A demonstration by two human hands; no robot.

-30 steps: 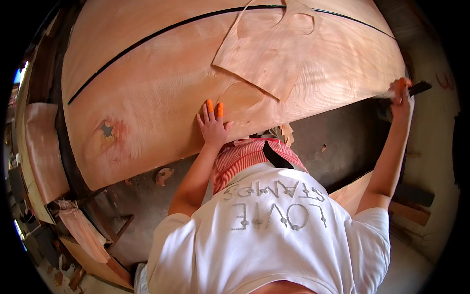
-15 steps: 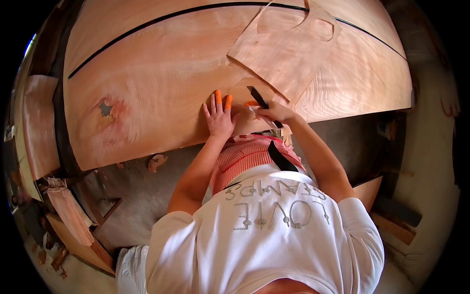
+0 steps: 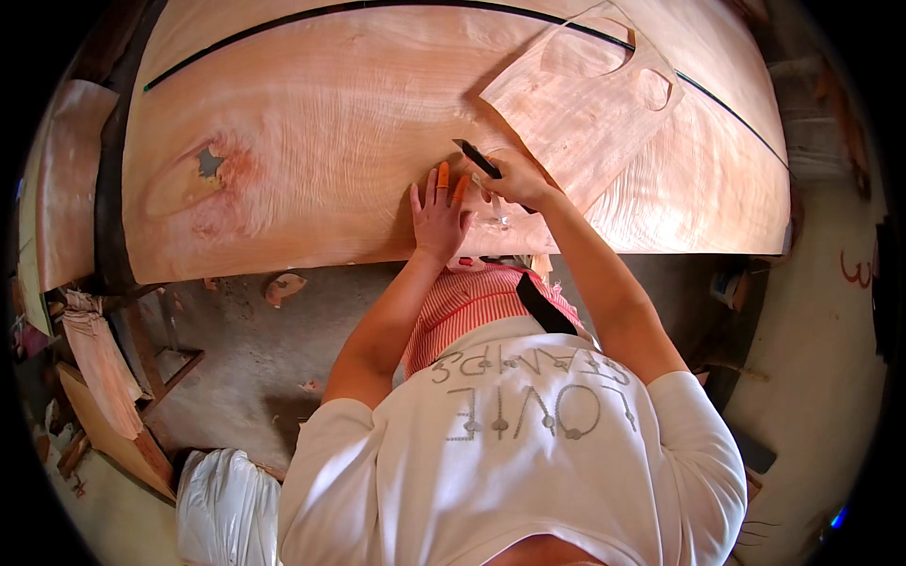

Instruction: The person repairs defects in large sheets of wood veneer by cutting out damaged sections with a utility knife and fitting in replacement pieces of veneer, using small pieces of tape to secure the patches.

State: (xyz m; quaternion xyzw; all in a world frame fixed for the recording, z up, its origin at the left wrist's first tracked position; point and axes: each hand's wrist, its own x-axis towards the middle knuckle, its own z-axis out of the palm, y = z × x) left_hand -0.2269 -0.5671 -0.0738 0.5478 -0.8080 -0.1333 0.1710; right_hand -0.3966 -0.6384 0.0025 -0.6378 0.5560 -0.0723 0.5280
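Observation:
A broad sheet of wood veneer [image 3: 330,141] spreads before me. My left hand [image 3: 441,215] lies flat on it near its front edge, fingers outstretched, orange covers on two of them. Just to its right, my right hand [image 3: 519,181] is closed round a black cutter knife [image 3: 483,162], whose tip points away and to the left, over the veneer. Whether the tip touches the wood I cannot tell. A small, shiny, pale bit [image 3: 500,223] shows below the right hand. Beyond that hand lies a loose veneer piece [image 3: 576,123] with rounded cut-outs.
A black strip [image 3: 377,5] curves across the far side of the sheet. At left the veneer has a ragged hole [image 3: 209,162] with reddish grain around it. A white plastic bag [image 3: 229,505] and wooden boards [image 3: 118,429] stand low on the left.
My right hand has moved the knife farther up the sheet and closer to my left hand's fingertips. The left hand stays flat. The whole view has shifted slightly.

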